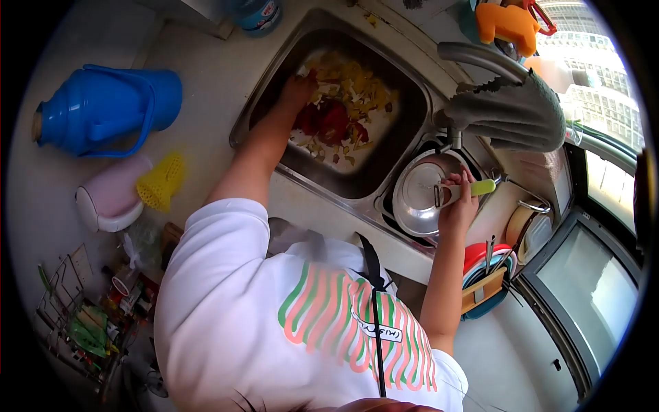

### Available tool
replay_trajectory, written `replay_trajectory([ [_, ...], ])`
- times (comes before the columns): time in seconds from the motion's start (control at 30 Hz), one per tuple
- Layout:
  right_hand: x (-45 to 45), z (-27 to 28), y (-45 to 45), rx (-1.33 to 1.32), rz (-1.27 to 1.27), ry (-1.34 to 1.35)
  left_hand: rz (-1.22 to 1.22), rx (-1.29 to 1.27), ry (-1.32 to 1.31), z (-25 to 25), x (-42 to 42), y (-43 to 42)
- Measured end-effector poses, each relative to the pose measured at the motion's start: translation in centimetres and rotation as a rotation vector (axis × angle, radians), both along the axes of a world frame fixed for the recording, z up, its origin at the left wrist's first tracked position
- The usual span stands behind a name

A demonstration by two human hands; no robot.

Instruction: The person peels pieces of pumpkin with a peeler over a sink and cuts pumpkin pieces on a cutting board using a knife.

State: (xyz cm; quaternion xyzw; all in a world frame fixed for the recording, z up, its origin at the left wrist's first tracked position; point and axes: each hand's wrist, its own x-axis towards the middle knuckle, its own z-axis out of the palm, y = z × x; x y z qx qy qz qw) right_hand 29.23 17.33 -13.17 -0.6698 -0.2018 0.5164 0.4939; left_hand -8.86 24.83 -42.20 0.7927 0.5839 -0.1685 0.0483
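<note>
My left hand [300,89] reaches into the large steel sink basin [257,113], its fingers bent at the edge of the yellowish peelings [350,79]. What those fingers hold is too small to make out. Just beside them lies a dark red thing [331,122] among scattered peel pieces. Over the smaller basin on the right, my right hand [458,200] is closed round a peeler [482,187] with a light green handle. Beneath the peeler sits a round metal bowl [412,192].
A faucet [484,60] and a grey cloth [511,117] hang over the sink's right side. On the left counter are a blue thermos [113,110], a pink container [118,192] and yellow netting [161,182]. Colored basins [479,255] stand right of my right forearm.
</note>
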Motion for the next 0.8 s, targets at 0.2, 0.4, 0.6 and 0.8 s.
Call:
replay_trajectory([
  [0.2,-6.3,5.8,1.9,0.415,0.422,-0.160,0.379,-0.240,-0.442,5.5,0.6,-0.7],
  [0.4,-13.6,10.2,9.4,0.499,0.429,0.510,0.742,-0.061,-1.321,10.0,5.4,-3.6],
  [0.6,-13.3,9.6,7.0,0.574,0.447,0.595,1.014,-0.697,-1.852,20.1,9.9,-6.1],
  [0.8,-9.2,9.8,0.1,0.405,0.517,0.555,1.099,-1.073,-2.405,26.3,14.1,-8.9],
])
